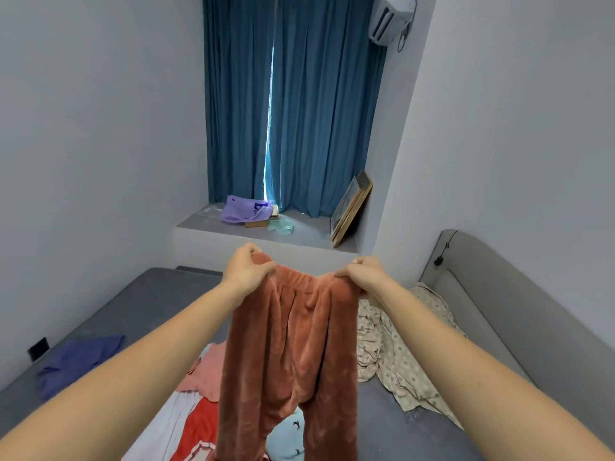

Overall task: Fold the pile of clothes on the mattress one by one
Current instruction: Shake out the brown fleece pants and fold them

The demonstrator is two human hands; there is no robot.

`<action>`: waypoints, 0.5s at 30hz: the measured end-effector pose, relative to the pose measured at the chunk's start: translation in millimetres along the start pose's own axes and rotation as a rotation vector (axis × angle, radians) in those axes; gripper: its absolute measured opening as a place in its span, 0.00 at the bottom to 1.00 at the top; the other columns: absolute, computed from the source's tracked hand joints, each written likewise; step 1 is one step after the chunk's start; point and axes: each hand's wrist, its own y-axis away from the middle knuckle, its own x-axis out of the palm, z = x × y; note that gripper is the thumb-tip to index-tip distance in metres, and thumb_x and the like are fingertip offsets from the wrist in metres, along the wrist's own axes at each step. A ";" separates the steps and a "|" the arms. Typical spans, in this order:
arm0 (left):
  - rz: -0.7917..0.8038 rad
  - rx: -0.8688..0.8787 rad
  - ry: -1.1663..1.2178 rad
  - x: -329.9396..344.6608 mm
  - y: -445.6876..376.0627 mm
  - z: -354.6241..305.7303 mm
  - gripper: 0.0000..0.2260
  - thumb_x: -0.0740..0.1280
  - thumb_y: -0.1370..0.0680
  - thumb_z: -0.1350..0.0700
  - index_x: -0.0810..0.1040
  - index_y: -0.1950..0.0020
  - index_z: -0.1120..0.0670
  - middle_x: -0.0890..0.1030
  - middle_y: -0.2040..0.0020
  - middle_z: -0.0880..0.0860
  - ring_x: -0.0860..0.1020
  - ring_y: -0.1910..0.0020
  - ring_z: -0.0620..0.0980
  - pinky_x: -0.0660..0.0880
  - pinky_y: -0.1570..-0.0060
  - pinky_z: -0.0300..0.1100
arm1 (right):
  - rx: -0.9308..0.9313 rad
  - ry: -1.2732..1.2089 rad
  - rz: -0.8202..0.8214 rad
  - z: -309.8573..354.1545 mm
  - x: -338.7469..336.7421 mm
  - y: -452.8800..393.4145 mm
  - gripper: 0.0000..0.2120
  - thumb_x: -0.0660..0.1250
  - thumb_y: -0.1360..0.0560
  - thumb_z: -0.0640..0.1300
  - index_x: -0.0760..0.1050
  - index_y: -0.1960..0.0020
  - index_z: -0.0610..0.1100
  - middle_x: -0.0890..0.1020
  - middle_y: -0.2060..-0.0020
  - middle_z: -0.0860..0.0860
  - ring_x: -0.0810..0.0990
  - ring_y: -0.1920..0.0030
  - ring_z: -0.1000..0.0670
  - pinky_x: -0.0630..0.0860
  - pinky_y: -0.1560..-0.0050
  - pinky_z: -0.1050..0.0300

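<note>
Rust-brown fleece trousers hang in the air in front of me, legs dangling down. My left hand grips the left end of the elastic waistband and my right hand grips the right end, both arms stretched forward. Below the trousers lies the pile of clothes on the grey mattress: pink, red, white and light blue pieces, partly hidden by the trousers. A blue garment lies apart at the left. A beige dotted garment lies crumpled at the right.
A grey padded headboard runs along the right side. Past the mattress is a window ledge with a purple bag, a picture frame and blue curtains. White walls close in on both sides.
</note>
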 end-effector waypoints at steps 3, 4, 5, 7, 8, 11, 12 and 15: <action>0.030 0.191 0.072 10.5 7.5 -17.1 0.13 0.79 0.27 0.54 0.74 0.57 0.50 0.79 0.61 0.48 0.75 0.62 0.45 0.72 0.61 0.42 | -0.087 -0.128 0.051 15.1 21.8 12.3 0.20 0.76 0.29 0.34 0.66 0.65 0.50 0.78 0.68 0.50 0.76 0.72 0.52 0.77 0.72 0.58; 0.040 0.247 0.094 13.0 10.5 -23.2 0.12 0.79 0.27 0.54 0.75 0.57 0.49 0.80 0.61 0.47 0.75 0.63 0.42 0.72 0.61 0.39 | -0.116 -0.167 0.067 20.8 27.7 17.2 0.20 0.76 0.30 0.34 0.66 0.64 0.50 0.79 0.67 0.50 0.77 0.72 0.52 0.81 0.69 0.54; 0.047 0.295 0.114 15.2 13.1 -29.5 0.12 0.79 0.27 0.55 0.76 0.56 0.49 0.80 0.62 0.46 0.76 0.63 0.42 0.73 0.61 0.38 | -0.142 -0.196 0.075 26.1 33.3 21.6 0.19 0.76 0.30 0.34 0.68 0.63 0.49 0.79 0.65 0.49 0.79 0.70 0.51 0.83 0.64 0.47; 0.076 0.374 0.151 17.9 16.2 -39.7 0.09 0.77 0.26 0.56 0.78 0.54 0.49 0.82 0.60 0.46 0.79 0.59 0.46 0.77 0.56 0.43 | -0.179 -0.212 0.055 35.9 41.5 29.3 0.14 0.77 0.30 0.36 0.72 0.61 0.47 0.81 0.61 0.46 0.82 0.62 0.48 0.84 0.54 0.39; 0.098 0.409 0.169 17.7 17.2 -43.6 0.07 0.75 0.25 0.57 0.79 0.53 0.48 0.82 0.58 0.45 0.81 0.57 0.48 0.79 0.53 0.47 | -0.193 -0.221 0.038 40.9 43.3 33.0 0.12 0.76 0.30 0.37 0.74 0.60 0.47 0.82 0.60 0.46 0.83 0.59 0.47 0.84 0.52 0.40; 0.225 0.464 0.281 10.2 17.2 -47.9 0.07 0.73 0.24 0.51 0.81 0.46 0.44 0.83 0.51 0.43 0.83 0.50 0.48 0.80 0.45 0.48 | -0.193 -0.367 0.083 55.7 40.9 43.6 0.03 0.71 0.26 0.36 0.79 0.56 0.43 0.85 0.60 0.44 0.86 0.58 0.45 0.85 0.55 0.48; 0.275 0.480 0.301 6.2 16.9 -47.4 0.12 0.75 0.25 0.47 0.80 0.43 0.43 0.83 0.49 0.43 0.83 0.48 0.47 0.80 0.44 0.45 | -0.182 -0.420 0.125 59.7 38.3 46.4 0.04 0.69 0.26 0.34 0.82 0.54 0.40 0.87 0.59 0.42 0.87 0.57 0.44 0.85 0.54 0.49; 0.288 0.508 0.272 -3.8 15.8 -46.4 0.25 0.82 0.31 0.43 0.78 0.38 0.45 0.84 0.46 0.47 0.83 0.45 0.48 0.81 0.44 0.42 | -0.193 -0.461 0.243 68.3 30.8 48.7 0.13 0.64 0.26 0.31 0.84 0.46 0.34 0.87 0.54 0.37 0.87 0.55 0.41 0.85 0.47 0.45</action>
